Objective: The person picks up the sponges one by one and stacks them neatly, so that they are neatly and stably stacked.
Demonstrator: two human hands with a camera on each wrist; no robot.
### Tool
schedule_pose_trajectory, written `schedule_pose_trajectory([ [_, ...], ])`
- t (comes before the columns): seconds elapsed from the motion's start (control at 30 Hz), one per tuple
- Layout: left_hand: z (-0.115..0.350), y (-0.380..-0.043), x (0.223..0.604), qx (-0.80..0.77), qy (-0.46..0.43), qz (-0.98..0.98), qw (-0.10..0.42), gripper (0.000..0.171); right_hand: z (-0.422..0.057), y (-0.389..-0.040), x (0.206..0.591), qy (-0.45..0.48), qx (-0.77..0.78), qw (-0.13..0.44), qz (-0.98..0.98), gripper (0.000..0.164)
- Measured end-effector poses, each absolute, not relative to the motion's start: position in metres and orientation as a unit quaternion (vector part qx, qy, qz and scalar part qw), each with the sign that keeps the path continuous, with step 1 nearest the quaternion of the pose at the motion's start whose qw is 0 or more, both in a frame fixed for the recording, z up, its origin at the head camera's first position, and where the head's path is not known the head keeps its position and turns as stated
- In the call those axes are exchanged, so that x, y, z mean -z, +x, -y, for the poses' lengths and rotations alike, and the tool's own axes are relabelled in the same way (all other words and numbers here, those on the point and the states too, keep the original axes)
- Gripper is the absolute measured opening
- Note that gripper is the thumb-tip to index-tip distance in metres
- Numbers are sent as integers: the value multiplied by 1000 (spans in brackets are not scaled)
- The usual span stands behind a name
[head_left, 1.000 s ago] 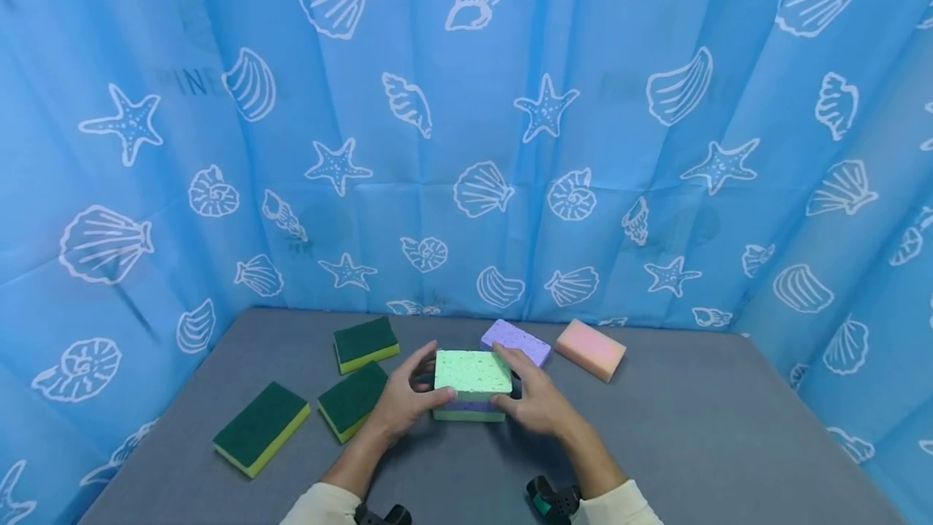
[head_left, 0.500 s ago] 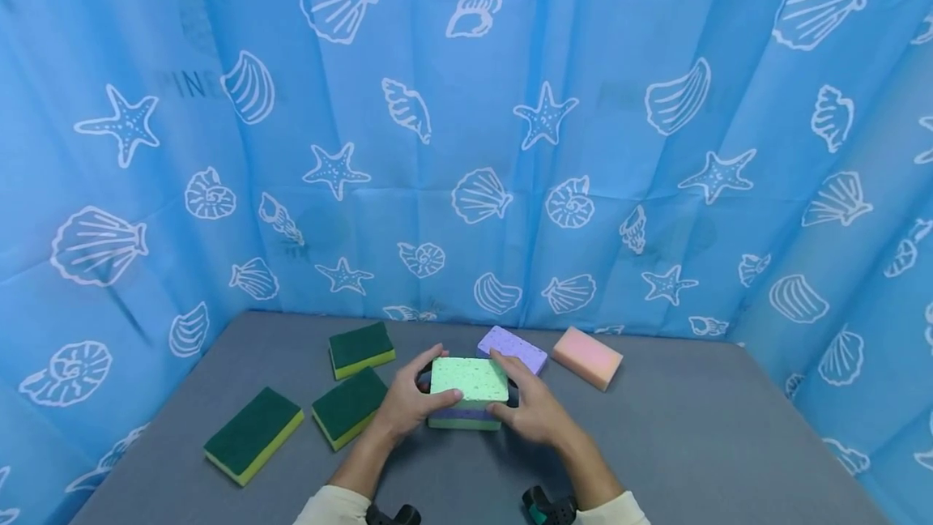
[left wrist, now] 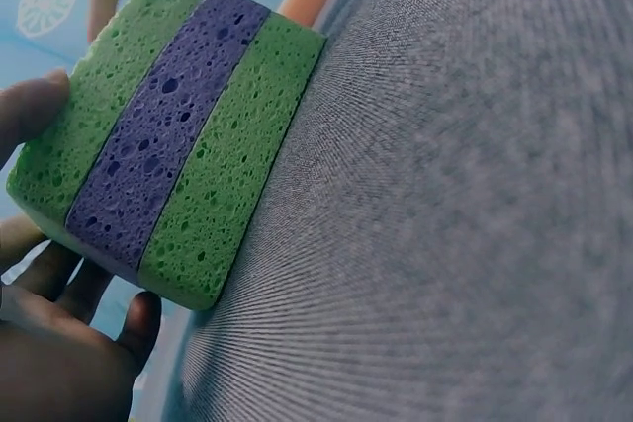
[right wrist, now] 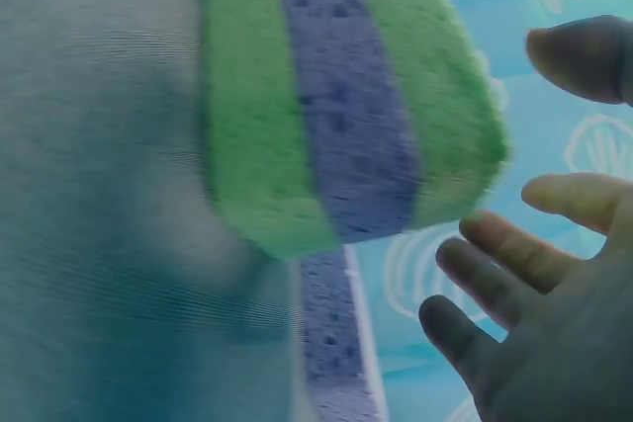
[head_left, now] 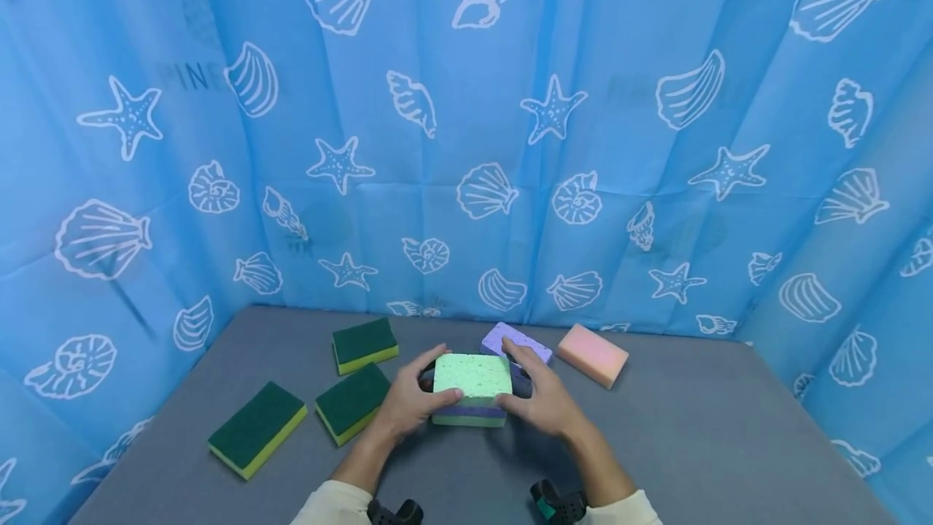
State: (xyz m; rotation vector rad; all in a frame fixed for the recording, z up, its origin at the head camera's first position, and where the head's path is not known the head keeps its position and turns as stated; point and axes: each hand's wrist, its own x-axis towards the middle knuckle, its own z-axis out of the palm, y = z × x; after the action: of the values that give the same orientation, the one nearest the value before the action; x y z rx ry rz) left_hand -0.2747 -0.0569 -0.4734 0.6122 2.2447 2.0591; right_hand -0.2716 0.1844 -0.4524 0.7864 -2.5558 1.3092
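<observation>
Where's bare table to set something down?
Biggest: the right side of the table, bordered by the right hand and pink sponge. Smaller: back-left corner, between curtain and dark green sponges. Crowded: the middle, with the sponge stack between that hand and the left hand, purple sponge behind.

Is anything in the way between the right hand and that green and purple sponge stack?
Nothing visible stands between the right hand and the sponge stack; the loose purple sponge lies behind, not between.
</observation>
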Motion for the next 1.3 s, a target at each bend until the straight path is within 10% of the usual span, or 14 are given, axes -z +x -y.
schedule_pose_trajectory([
  [0.37,58,-264,455,-661,204,-722,20,70,-208,-273,431,157,-468,150,856,77],
  [1.3,58,-260,452,-642,196,-741,15,69,-223,-299,481,55,-425,59,901,88],
])
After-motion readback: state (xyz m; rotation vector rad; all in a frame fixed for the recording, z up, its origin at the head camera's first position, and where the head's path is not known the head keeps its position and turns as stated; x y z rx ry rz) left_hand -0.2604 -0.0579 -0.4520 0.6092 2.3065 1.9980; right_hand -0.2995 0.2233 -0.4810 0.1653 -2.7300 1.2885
